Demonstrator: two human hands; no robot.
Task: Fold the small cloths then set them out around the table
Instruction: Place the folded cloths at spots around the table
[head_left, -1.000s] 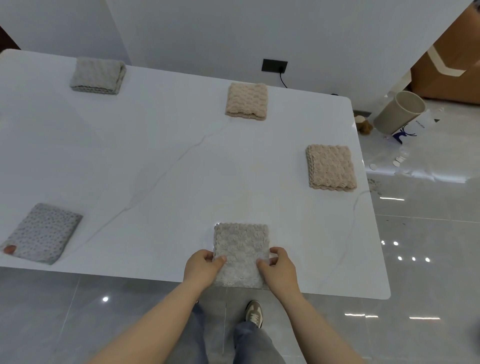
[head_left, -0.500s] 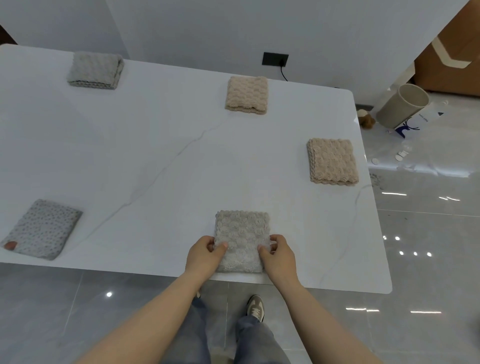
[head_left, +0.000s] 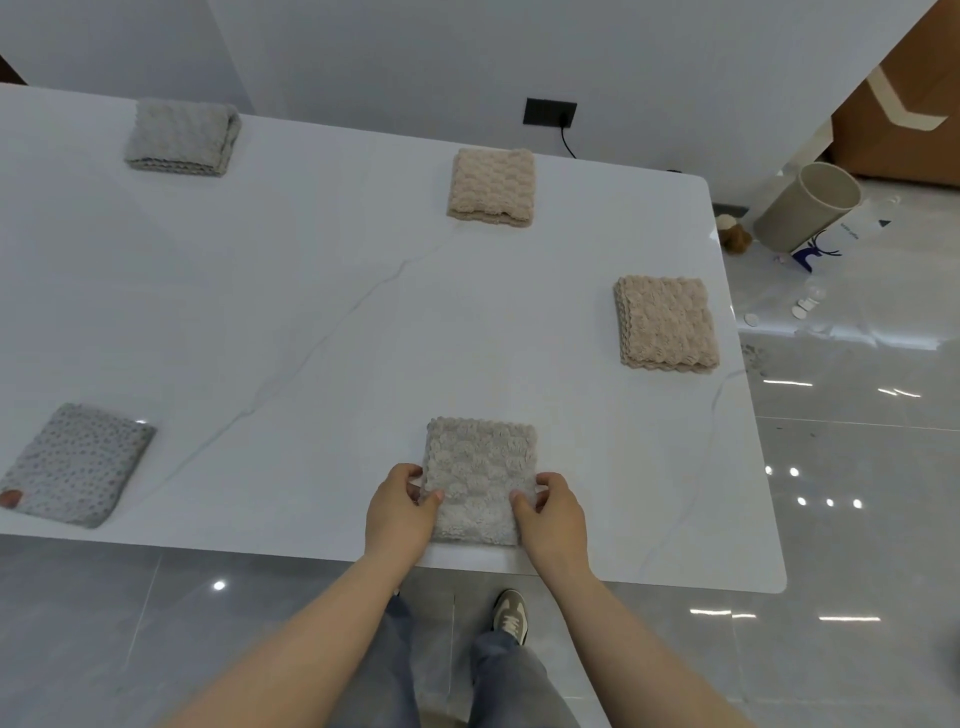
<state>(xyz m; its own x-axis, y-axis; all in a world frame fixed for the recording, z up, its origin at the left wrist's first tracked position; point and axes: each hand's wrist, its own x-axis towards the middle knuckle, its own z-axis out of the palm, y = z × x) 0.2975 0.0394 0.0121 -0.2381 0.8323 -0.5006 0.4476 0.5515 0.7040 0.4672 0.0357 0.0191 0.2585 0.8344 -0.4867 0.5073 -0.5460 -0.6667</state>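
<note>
Left hand and right hand pinch the cloth

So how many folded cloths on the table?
5: grey cloth far left; beige cloth far middle; second beige cloth right; speckled cloth near left; taupe cloth near edge. Left end unseen.

The worktop is white with thin grey veins. The nearest cloth is pale greyish-beige with a scalloped weave. The far beige cloth and the right beige cloth are warm beige, also scalloped. The far grey cloth is light grey. The spotted cloth is grey with darker dots and a reddish-brown tab. The floor is glossy grey tile.
</note>
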